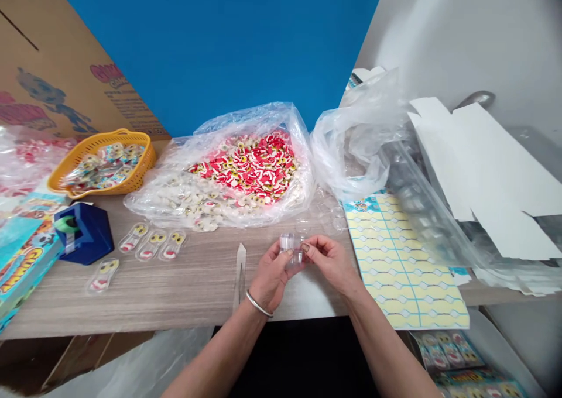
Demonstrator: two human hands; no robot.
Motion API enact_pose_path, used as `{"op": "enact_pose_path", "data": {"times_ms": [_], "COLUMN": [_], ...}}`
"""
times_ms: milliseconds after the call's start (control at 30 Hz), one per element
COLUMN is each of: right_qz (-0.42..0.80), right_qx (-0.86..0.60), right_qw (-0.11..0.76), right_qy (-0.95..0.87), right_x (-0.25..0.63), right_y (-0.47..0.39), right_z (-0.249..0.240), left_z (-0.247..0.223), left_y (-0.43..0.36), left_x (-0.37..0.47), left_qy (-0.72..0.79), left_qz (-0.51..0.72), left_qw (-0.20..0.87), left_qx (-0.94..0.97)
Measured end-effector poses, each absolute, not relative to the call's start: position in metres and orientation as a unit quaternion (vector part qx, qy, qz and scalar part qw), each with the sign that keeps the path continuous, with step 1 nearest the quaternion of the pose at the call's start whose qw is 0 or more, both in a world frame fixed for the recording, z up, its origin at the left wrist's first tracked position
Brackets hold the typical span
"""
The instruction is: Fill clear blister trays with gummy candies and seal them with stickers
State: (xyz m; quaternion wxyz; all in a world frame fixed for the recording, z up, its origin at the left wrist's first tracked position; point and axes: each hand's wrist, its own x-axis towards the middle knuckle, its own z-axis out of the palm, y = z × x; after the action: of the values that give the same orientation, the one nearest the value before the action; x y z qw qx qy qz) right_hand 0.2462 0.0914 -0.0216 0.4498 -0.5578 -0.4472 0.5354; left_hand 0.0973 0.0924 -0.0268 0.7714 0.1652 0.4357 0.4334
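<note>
My left hand (272,269) grips a small clear plastic blister pack (287,243) between thumb and fingers, just above the front of the table. My right hand (327,260) pinches the right edge of the same pack; its fingertips partly cover it, and its contents are hard to make out. Behind my hands lies an open clear bag (254,170) full of red-and-white and yellow-eyed gummy candies. Several filled clear packs (153,244) rest to the left, with one more pack (103,276) nearer the edge. A pointed metal tool (240,272), perhaps tweezers, lies beside my left wrist.
At left stand a blue tape dispenser (83,234), a yellow basket (147,161) of wrapped packs and a printed box (28,257). To the right are a yellow label sheet (395,257), clear plastic trays (425,210) and white cardboard (492,175). A blue panel (228,47) rises behind.
</note>
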Motion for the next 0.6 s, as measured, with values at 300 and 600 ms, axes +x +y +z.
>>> {"op": "enact_pose_path", "data": {"times_ms": [300,600], "right_qz": [0.318,0.492], "right_qx": [-0.676,-0.584], "right_qw": [0.494,0.406], "right_qy": [-0.445,-0.502], "right_x": [0.284,0.246], "right_y": [0.135,0.096], "right_z": [-0.002,-0.03], "left_z": [-0.03,-0.034], "left_y": [0.093,0.092], "left_x": [0.098,0.097], "left_qy": [0.467,0.412], "left_qz": [0.433,0.441], "left_qw": [0.756,0.773], "left_qx": [0.148,0.197]}}
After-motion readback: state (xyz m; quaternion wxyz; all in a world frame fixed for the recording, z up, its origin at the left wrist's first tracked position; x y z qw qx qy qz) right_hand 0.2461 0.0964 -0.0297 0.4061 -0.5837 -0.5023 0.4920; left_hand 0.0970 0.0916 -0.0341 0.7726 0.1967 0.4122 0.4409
